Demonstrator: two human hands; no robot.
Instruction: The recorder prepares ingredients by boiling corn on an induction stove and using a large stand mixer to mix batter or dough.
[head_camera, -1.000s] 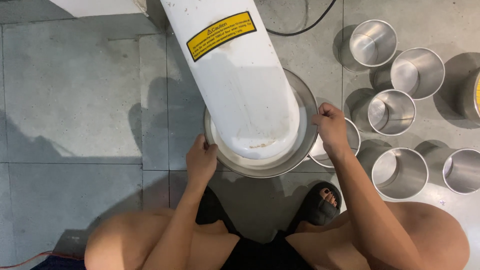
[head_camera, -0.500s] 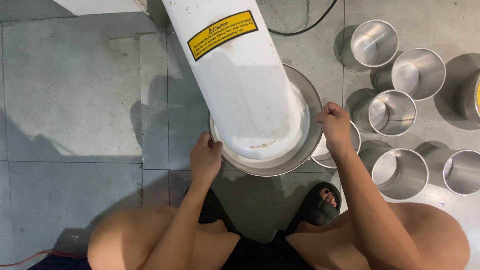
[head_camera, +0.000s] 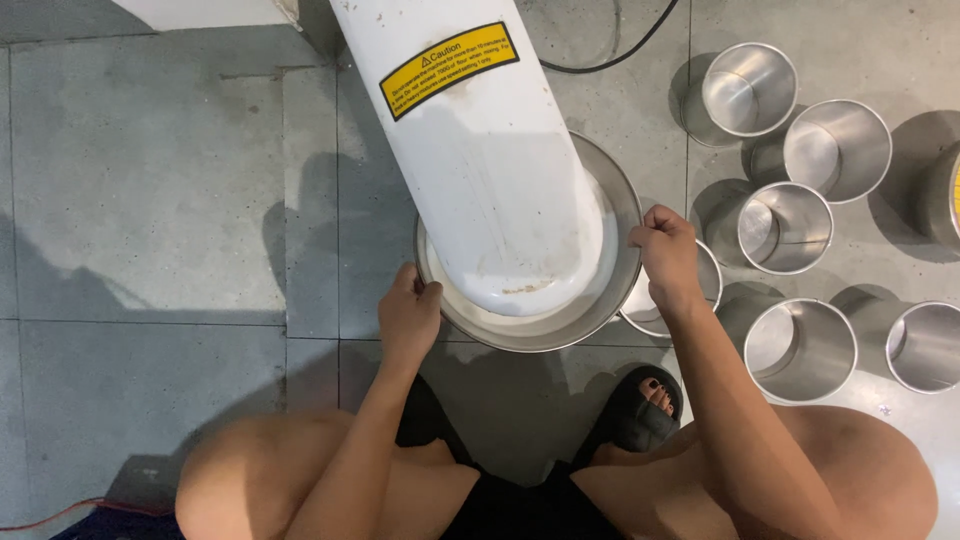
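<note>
Two hands grip one steel mixing bowl (head_camera: 618, 290) at opposite points of its rim. Left hand (head_camera: 408, 318) clasps the near-left rim, fingers curled over the edge. Between the hands, the white mixer head (head_camera: 480, 170) with its yellow label overhangs the bowl. Right hand (head_camera: 668, 255) is closed on the right rim. Beyond it, steel tins (head_camera: 800, 345) stand grouped on the tiled floor (head_camera: 150, 200).

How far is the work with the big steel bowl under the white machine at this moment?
Done: the steel bowl sits under the white machine head. In hand: the left hand and the right hand grip the bowl's rim on opposite sides. Left: the bowl is not yet out, and the round tins beside it look empty.
</note>
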